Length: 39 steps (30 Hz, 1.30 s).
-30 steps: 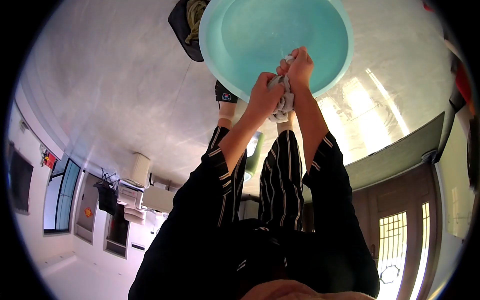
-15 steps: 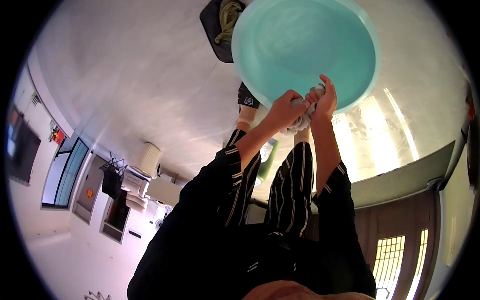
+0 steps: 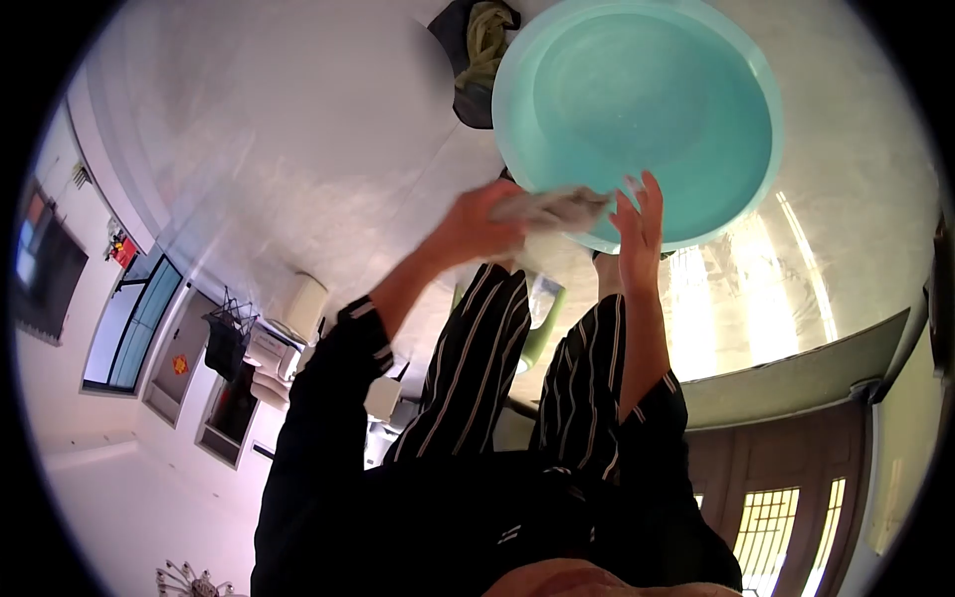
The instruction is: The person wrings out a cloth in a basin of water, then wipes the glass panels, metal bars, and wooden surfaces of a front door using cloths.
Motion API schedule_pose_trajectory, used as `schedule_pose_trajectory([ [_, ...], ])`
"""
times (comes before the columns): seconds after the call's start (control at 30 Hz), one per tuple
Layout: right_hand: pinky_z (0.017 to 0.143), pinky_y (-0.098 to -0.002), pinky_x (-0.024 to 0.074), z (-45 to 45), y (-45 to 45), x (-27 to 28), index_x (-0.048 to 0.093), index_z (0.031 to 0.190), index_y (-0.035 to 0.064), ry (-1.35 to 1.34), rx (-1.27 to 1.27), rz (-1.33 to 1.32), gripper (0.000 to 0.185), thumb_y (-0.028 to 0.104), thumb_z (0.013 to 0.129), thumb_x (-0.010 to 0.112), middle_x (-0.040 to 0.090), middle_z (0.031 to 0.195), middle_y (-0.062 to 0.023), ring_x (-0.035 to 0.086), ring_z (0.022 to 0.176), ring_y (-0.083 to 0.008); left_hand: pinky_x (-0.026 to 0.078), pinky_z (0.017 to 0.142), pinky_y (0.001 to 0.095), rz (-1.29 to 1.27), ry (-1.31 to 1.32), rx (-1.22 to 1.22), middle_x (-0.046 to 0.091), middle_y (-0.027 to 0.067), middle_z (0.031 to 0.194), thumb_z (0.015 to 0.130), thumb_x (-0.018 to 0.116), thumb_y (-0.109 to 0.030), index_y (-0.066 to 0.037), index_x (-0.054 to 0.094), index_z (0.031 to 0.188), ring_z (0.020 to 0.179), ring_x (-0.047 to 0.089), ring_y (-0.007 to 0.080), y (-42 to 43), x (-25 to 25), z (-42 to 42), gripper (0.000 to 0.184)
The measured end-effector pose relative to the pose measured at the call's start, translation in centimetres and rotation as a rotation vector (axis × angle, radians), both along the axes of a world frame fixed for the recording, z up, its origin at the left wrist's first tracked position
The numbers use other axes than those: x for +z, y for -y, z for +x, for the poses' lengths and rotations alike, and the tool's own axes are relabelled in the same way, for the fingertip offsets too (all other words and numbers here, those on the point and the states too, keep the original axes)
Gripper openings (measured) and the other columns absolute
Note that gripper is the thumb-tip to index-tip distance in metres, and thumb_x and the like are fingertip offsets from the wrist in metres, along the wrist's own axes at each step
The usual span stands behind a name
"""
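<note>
My left hand [image 3: 479, 225] is closed on one end of a light grey-white cloth [image 3: 559, 210], which stretches to the right, blurred by motion. What kind of cloth it is I cannot tell. My right hand [image 3: 640, 221] is open, fingers apart and pointing up, just beyond the cloth's free end and over the near rim of a large turquoise basin [image 3: 774, 149]. Pale bluish water appears to fill the basin.
Left of the basin stands a black container [image 3: 472, 106] with an olive-green cloth [image 3: 487, 45] in it. A green and white object [image 3: 542, 328] lies between my striped trouser legs [image 3: 468, 368]. Light reflects on the floor [image 3: 741, 289] at right, near brown doors [image 3: 796, 458].
The cloth, bunched and twisted between both hands before, is now drawn out. My left hand has moved left with it, and my right hand has let go and opened.
</note>
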State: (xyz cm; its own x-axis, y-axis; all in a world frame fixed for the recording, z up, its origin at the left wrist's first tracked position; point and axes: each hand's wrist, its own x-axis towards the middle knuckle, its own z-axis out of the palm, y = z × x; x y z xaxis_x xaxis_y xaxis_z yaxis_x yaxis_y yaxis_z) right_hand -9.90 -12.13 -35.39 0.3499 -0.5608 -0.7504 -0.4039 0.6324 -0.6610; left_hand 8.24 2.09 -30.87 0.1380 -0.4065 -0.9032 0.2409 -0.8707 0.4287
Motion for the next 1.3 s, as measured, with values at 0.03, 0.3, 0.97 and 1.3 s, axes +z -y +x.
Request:
schedule_pose_trajectory([
  [0.03,0.095,-0.0387,0.0416,-3.1,-0.5,0.5,0.026,0.14,0.0038,-0.155,0.113,0.01,0.058,0.005,0.087,0.049,0.038,0.137,-0.0227,0.043,0.124,-0.0324,0.05,0.077,0.0337,0.07,0.179,-0.08,0.063,0.0128,0.102,0.07,0.07,-0.017,-0.005,0.059,0.106,0.091,0.062,0.026,-1.4,-1.3,2.4,0.039],
  [0.3,0.092,-0.0319,0.0428,-8.1,-2.9,4.9,0.045,0.126,0.0001,-0.233,0.397,-0.226,0.044,-0.001,0.083,0.053,0.058,0.118,-0.0154,0.055,0.112,-0.0237,0.045,0.089,0.0443,0.035,0.911,-0.792,0.037,0.0105,0.14,0.077,0.062,-0.02,-0.006,0.059,0.105,0.12,0.046,0.0315,-1.4,-18.8,7.9,0.032],
  [0.97,0.075,-0.0315,0.0491,-22.1,-5.7,35.8,0.061,0.105,0.0067,-0.415,-0.119,-0.182,0.026,0.023,0.085,0.058,0.066,0.091,-0.0092,0.064,0.084,-0.0206,0.046,0.061,0.0479,-0.306,0.559,-1.467,0.059,0.0164,0.068,0.07,0.065,-0.032,-0.008,0.064,0.069,0.068,0.057,0.0375,-4.5,26.3,2.1,0.024],
  [1.3,0.067,-0.0331,0.0511,-30.4,-9.8,45.1,0.049,0.126,0.0045,-0.039,-0.687,-0.033,0.056,0.036,0.082,0.062,0.061,0.096,-0.01,0.059,0.082,-0.0185,0.046,0.07,0.0347,-1.117,0.123,-1.291,0.055,0.013,0.08,0.064,0.076,-0.016,-0.003,0.061,0.086,0.077,0.058,0.0318,11.4,45.6,-20.4,0.03],
])
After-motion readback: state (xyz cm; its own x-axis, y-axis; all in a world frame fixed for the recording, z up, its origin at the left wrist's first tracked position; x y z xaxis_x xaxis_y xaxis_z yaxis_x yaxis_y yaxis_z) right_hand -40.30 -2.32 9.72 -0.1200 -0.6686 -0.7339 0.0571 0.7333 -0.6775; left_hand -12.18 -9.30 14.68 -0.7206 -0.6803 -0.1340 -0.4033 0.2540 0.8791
